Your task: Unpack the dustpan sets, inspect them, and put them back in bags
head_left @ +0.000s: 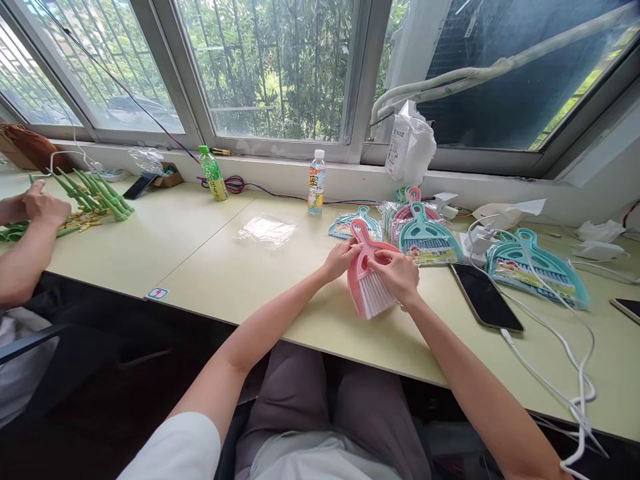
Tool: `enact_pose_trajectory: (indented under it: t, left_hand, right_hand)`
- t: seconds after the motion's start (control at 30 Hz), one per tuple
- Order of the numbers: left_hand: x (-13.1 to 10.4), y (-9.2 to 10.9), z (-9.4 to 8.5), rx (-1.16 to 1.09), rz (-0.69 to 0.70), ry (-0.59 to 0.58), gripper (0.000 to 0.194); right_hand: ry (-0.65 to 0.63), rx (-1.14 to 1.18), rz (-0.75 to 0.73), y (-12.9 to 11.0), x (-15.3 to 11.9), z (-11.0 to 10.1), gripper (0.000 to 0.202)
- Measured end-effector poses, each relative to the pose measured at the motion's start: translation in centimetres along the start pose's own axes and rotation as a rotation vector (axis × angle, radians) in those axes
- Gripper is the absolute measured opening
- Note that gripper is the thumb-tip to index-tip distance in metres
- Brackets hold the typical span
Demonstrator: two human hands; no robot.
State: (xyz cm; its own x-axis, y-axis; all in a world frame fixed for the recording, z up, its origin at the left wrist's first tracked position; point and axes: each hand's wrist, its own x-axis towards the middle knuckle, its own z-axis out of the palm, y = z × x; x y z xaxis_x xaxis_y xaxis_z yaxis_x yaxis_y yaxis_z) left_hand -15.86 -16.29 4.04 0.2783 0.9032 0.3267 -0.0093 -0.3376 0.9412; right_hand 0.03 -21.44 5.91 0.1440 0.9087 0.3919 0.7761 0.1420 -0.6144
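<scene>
A pink dustpan (356,288) with a white-bristled pink brush (375,293) nested in it is held up over the table's front part, handles pointing up. My left hand (342,260) grips the set by its left side, near the handle. On the right side, my right hand (397,272) has its fingers closed on the upper part of the brush. Just behind lie a wrapped teal set (356,224) and a pile of wrapped teal and pink sets (427,237).
A clear plastic bag (267,231) lies left. Two bottles (316,183) (213,175) stand behind. At right are a phone (486,297), white cables (565,340) and more teal sets (537,267). Another person's hands (47,207) work beside green stalks (95,193) at far left.
</scene>
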Motion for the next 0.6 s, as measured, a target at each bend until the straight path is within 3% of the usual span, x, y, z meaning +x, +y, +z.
enact_pose_trajectory:
  t: [0.1,0.37,0.6]
  left_hand:
    - [0.1,-0.1,-0.3,0.088,0.03,-0.034,0.032]
    - [-0.6,0.6,0.2,0.323,0.031,0.041,0.035]
    - [-0.9,0.6,0.8,0.35,-0.002,0.048,0.036]
  right_hand:
    - [-0.013,0.001,0.021,-0.2,-0.1,-0.1,0.026]
    - [0.107,-0.325,-0.181,-1.5,-1.1,-0.2,0.032]
    - [0.108,-0.302,-0.273,-0.8,-0.5,-0.6,0.023]
